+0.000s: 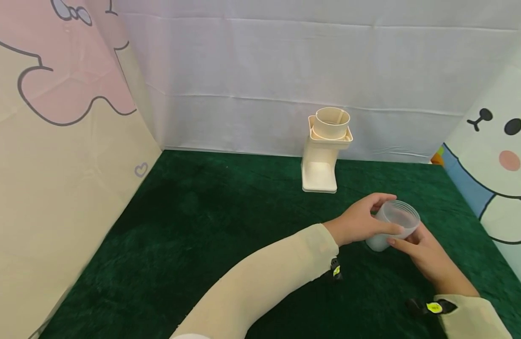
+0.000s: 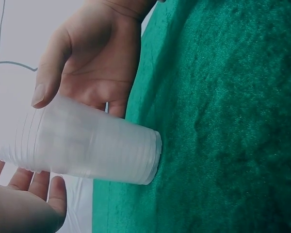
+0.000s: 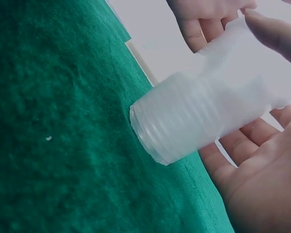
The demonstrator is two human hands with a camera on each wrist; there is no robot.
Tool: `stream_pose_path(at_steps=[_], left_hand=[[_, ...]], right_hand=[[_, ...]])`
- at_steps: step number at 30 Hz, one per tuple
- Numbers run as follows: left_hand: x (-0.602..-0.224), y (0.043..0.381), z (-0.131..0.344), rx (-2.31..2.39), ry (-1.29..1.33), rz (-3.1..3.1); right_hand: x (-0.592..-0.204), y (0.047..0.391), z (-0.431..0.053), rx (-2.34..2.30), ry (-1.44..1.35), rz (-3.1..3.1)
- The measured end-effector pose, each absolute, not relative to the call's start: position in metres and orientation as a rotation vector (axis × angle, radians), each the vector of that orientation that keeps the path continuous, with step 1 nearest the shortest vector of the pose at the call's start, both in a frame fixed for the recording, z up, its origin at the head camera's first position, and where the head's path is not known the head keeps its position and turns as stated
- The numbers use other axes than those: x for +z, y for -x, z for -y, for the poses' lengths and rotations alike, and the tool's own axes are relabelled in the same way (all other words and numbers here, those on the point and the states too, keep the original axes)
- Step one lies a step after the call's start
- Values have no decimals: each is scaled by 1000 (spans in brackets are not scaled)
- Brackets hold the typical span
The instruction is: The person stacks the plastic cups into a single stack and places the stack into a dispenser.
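Observation:
A stack of clear plastic cups [image 1: 398, 217] stands nearly upright at the right of the green cloth, rims up. My left hand [image 1: 364, 220] holds it from the left near the top, thumb across the near side and fingers behind. From the right, my right hand [image 1: 427, 256] grips it with the thumb in front; its other fingers are partly hidden behind the cups. In the left wrist view the base of the cup stack [image 2: 106, 141] is right at the cloth. The right wrist view shows the ridged sides of the cups [image 3: 184, 111] between both hands.
A cream-coloured stand with a round, open-topped holder [image 1: 324, 150] is at the back of the green cloth [image 1: 226, 207], left of and beyond the cups. White sheeting [image 1: 252, 61] hangs behind, with printed cartoon sheets at both sides.

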State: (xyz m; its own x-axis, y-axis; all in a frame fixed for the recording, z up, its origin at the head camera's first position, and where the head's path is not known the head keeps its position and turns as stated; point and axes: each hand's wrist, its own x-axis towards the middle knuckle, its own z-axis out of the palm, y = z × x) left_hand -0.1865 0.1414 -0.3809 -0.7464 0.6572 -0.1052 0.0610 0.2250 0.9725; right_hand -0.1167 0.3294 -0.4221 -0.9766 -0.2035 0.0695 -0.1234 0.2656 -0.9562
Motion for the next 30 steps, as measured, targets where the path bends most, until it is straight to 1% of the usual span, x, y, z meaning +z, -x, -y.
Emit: stream_pose_path(at_steps=[7, 15, 23, 30], left_hand=[[-388, 186, -138, 1591, -704, -1970], [-404, 183, -133, 1602, -729, -2070], [-413, 174, -134, 1612, -666, -2081], [-416, 172, -136, 1620, -607, -2068]], right_hand=[[-422, 115, -334, -1880, 299, -2441], [-424, 107, -344, -2065, 369, -2336], [-428, 107, -344, -2121, 350, -2348], [-430, 109, -341, -2186, 417, -2307]])
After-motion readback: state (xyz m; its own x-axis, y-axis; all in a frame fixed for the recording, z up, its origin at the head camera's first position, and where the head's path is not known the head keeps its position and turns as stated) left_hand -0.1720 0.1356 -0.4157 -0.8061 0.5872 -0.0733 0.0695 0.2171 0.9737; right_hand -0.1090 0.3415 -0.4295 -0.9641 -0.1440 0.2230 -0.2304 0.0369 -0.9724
